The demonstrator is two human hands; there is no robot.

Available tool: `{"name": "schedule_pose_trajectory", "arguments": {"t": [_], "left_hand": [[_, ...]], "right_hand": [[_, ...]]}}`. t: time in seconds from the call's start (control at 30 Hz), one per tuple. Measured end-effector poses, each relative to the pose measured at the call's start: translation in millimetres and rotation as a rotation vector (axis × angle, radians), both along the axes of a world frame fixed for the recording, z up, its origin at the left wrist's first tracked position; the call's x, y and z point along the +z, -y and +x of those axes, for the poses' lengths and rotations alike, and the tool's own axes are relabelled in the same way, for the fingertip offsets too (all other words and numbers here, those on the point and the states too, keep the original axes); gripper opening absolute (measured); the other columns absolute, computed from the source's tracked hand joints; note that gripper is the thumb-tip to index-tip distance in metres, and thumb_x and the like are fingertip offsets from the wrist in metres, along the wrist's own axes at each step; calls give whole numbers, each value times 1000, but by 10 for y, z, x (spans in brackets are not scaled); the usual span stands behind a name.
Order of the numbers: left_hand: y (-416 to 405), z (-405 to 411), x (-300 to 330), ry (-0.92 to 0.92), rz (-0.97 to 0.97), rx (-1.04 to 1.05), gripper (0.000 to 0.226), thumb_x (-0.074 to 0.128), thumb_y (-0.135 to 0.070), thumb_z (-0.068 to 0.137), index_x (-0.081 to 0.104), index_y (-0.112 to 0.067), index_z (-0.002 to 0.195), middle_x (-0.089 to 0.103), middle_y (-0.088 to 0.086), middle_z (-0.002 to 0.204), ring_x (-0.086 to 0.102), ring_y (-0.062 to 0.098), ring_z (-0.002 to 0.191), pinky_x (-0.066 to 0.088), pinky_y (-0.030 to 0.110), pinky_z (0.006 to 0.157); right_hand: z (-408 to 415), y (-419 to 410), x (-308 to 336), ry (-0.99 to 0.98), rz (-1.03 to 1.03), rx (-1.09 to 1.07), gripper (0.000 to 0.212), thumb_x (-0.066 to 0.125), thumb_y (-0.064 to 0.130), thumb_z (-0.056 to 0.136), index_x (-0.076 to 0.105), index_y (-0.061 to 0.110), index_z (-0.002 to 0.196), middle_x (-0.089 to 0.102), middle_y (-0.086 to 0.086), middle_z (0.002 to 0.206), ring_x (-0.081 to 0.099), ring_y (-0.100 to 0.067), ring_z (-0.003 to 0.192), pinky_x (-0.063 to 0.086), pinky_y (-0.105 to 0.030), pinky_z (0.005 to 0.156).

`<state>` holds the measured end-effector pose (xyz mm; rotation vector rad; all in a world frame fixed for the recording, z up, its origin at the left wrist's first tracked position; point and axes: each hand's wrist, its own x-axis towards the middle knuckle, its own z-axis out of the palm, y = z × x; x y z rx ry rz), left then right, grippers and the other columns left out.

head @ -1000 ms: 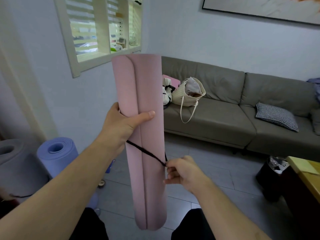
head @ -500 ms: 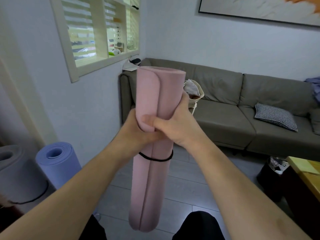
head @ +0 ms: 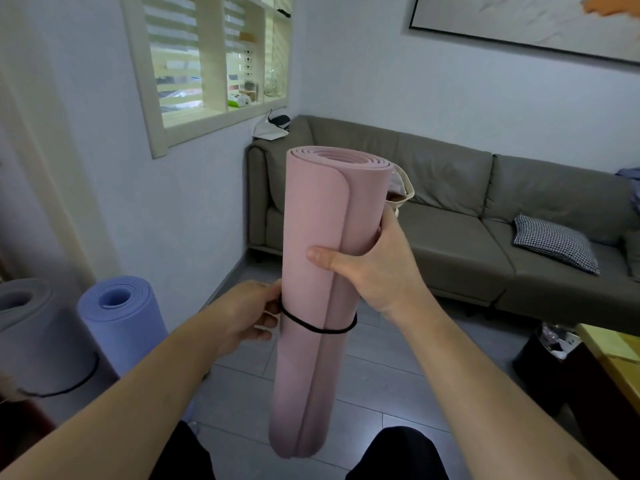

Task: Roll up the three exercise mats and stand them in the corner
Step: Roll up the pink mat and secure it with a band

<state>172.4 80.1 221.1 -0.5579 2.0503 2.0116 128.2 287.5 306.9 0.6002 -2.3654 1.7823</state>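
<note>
A rolled pink mat (head: pixel 311 209) hangs nearly upright in front of me, clear of the floor. My right hand (head: pixel 372 268) is wrapped around its upper half. A black elastic band (head: pixel 317 327) circles the roll just below that grip. My left hand (head: pixel 249 313) pinches the band at the roll's left side. At the lower left a rolled blue mat (head: pixel 117 317) stands on end by the wall. Beside it stands a rolled grey mat (head: pixel 31 327) with a black band around it.
A grey sofa (head: pixel 450 237) with a checked cushion (head: pixel 554 242) and a tote bag runs along the back wall. A black bin (head: pixel 547 355) and a yellow-topped table (head: pixel 613 355) sit at the right. Grey floor tiles lie below me.
The band went from stretched between my hands to snug around the roll. My right hand moved up to grip the mat and my left dropped to the band. The roll lowered and shifted right.
</note>
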Motion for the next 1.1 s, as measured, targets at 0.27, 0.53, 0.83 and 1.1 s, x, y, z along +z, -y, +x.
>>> {"name": "schedule_pose_trajectory", "arguments": {"t": [0.27, 0.53, 0.83, 1.1], "left_hand": [[-34, 4, -88, -3, -313, -121, 32, 41, -11, 106, 48, -12, 75, 48, 1, 65, 44, 12, 47, 45, 28, 52], [84, 148, -880, 254, -909, -384, 27, 42, -13, 109, 64, 2, 105, 51, 4, 76, 73, 32, 95, 60, 37, 77], [89, 154, -269, -464, -312, -60, 92, 90, -29, 65, 38, -35, 141, 54, -14, 134, 54, 1, 128, 48, 21, 100], [-289, 278, -16, -595, -286, 179, 106, 104, -25, 55, 38, -37, 137, 63, -27, 117, 60, -18, 101, 55, 11, 74]], "right_hand": [[-3, 31, -35, -15, 12, 27, 101, 105, 46, 46, 55, 37, 134, 70, 17, 126, 68, -2, 113, 60, -38, 96], [-35, -46, 94, -14, -157, 6, 101, 106, 39, 48, 57, 25, 134, 73, 7, 127, 72, -14, 114, 62, -44, 95], [28, 53, -151, 4, -88, -36, 108, 105, 45, 44, 51, 35, 137, 70, 16, 129, 69, -7, 117, 60, -45, 96], [279, 223, -433, 71, 58, 67, 109, 101, 34, 52, 36, 46, 139, 63, 30, 122, 62, 5, 116, 58, -31, 96]]}}
